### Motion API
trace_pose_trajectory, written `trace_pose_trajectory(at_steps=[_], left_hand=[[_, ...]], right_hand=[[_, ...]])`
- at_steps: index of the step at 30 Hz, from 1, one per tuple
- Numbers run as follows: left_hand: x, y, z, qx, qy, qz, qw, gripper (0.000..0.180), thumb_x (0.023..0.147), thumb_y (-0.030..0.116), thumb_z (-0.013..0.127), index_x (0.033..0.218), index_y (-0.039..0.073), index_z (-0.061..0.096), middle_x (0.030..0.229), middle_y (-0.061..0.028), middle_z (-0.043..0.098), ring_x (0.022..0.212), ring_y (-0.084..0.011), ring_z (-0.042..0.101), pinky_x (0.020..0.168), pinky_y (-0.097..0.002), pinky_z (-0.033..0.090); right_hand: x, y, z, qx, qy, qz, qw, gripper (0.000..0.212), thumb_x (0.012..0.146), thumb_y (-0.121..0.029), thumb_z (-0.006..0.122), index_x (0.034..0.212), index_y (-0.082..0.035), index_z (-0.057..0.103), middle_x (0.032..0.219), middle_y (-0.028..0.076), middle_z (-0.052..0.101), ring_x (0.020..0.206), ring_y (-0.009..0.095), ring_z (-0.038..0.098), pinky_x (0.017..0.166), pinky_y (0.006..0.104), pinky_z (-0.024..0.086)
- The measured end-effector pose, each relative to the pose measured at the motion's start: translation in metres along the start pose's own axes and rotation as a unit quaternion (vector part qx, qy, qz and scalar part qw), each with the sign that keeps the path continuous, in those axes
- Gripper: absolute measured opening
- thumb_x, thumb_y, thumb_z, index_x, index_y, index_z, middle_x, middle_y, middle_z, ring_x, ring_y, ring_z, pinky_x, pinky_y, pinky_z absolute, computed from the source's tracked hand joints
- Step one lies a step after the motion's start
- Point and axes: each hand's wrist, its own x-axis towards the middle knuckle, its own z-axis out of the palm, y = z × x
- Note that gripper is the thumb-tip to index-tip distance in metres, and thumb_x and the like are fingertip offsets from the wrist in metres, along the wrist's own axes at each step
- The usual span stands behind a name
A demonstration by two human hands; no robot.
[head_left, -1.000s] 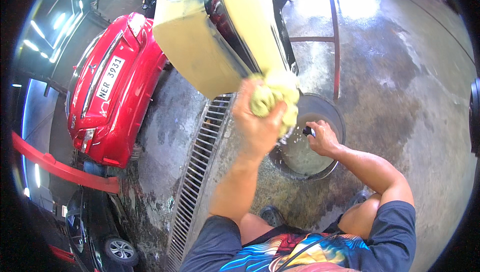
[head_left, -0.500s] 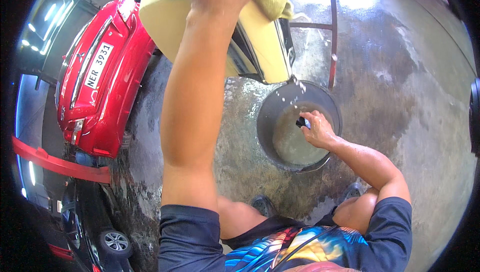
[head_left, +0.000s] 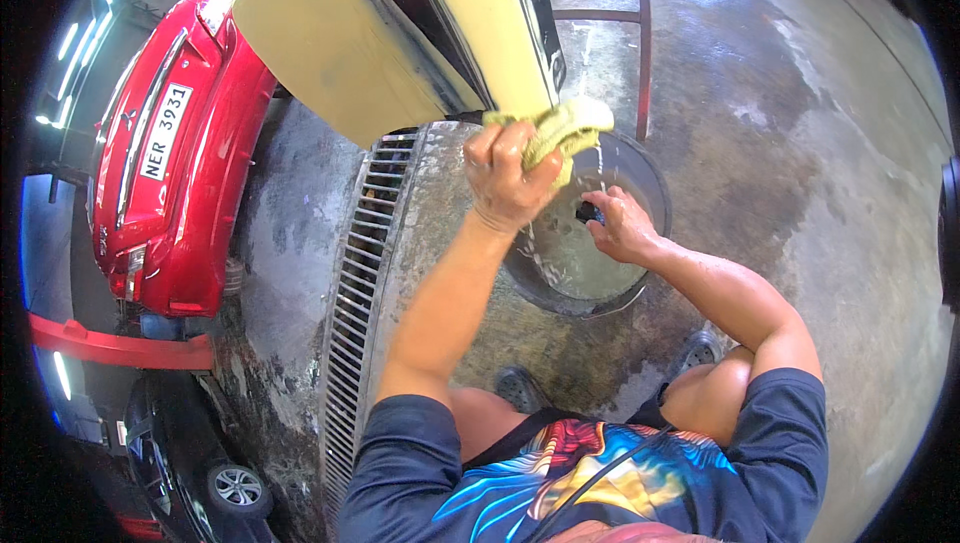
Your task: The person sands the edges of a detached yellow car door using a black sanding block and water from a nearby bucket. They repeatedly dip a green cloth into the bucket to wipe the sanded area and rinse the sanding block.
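My left hand point(head_left: 508, 175) is closed round a wet, yellow-green cloth point(head_left: 572, 131). The cloth is bunched above the far side of a dark round bucket point(head_left: 655, 198), and water streams from it. Cloudy water point(head_left: 590, 268) fills part of the bucket. Over that water, my right hand point(head_left: 625, 227) pinches a small black block-like object point(head_left: 588, 211), mostly covered by the fingers. Just beyond the cloth is the lower end of a pale-yellow vehicle body part point(head_left: 480, 23), with dark trim and smudged patches.
A slatted drain grate point(head_left: 365, 253) runs along the floor left of the bucket. Farther left are a red car point(head_left: 185, 163), a red metal beam point(head_left: 120, 343) and a black car point(head_left: 190, 453). A dark red line point(head_left: 645, 63) crosses the wet concrete floor beyond the bucket.
My left hand has come down from the yellow body part to the bucket, bringing the cloth along. Water now runs from the cloth. My right hand stays over the bucket with the black object.
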Motion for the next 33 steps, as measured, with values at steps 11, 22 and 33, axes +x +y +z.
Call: trace_pose_trajectory(at_steps=[11, 22, 33], left_hand=[[-0.109, 0.070, 0.010, -0.176, -0.332, -0.406, 0.833, 0.031, 0.084, 0.024, 0.081, 0.103, 0.001, 0.071, 0.113, -0.0202, 0.059, 0.104, -0.0418, 0.058, 0.090, -0.0512, 0.051], [-0.163, 0.075, 0.015, -0.301, -0.546, -0.513, 0.590, 0.048, 0.084, 0.034, 0.081, 0.119, 0.002, 0.074, 0.109, -0.0269, 0.075, 0.108, -0.0413, 0.072, 0.095, -0.0467, 0.056], [-0.071, 0.032, -0.004, -0.664, 0.074, -0.719, 0.191, 0.087, 0.100, 0.063, 0.061, 0.153, -0.003, 0.039, 0.138, -0.0232, 0.060, 0.121, -0.0369, 0.064, 0.106, -0.0471, 0.051]], right_hand=[[-0.001, 0.006, 0.014, -0.229, -0.144, 0.008, 0.963, 0.041, 0.081, -0.016, 0.074, 0.120, -0.005, 0.071, 0.126, 0.026, 0.064, 0.125, 0.045, 0.060, 0.103, 0.0613, 0.049], [0.087, -0.003, 0.009, -0.337, -0.241, -0.005, 0.910, 0.036, 0.082, -0.020, 0.080, 0.117, -0.011, 0.079, 0.146, 0.017, 0.064, 0.137, 0.034, 0.059, 0.103, 0.0542, 0.050], [0.055, -0.026, -0.005, -0.350, -0.392, -0.041, 0.850, 0.041, 0.085, -0.018, 0.075, 0.125, -0.010, 0.074, 0.133, 0.016, 0.070, 0.122, 0.037, 0.066, 0.092, 0.0503, 0.056]])
